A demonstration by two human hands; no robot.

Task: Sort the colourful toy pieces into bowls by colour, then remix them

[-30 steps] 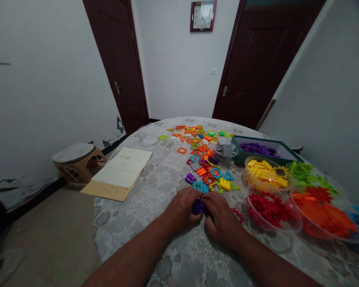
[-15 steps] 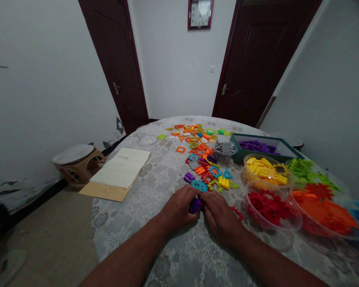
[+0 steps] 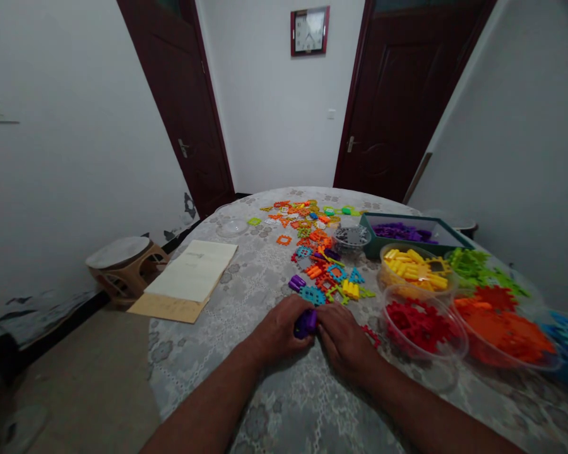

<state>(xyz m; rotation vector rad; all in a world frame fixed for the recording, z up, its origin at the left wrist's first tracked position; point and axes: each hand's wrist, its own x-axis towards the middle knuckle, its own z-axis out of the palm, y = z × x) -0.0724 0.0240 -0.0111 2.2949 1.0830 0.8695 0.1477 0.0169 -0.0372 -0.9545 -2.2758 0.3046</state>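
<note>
My left hand (image 3: 284,326) is closed around a purple plastic building piece (image 3: 305,324) close above the patterned tablecloth. My right hand (image 3: 344,333) meets it from the other side, fingers curled and pressed against the same piece. Much of the piece is hidden by my fingers. Just beyond my hands lie a teal gear-edged piece (image 3: 313,295) and a purple ribbed piece (image 3: 296,282). A yellow ribbed piece (image 3: 351,289) sits a little to the right of these. Beside my right hand, a red piece (image 3: 372,336) is partly covered.
Clear tubs hold red gears (image 3: 423,328), orange pieces (image 3: 506,331) and yellow pieces (image 3: 416,268) on the right. Behind them stands a green box (image 3: 372,243) with purple pieces. An open notebook (image 3: 194,271) lies left. Loose colourful pieces (image 3: 303,214) spread toward the far edge.
The view has tilted up slightly and shifted. Between my hands the purple piece has turned a little, and more of it shows. Both hands keep their grip.
</note>
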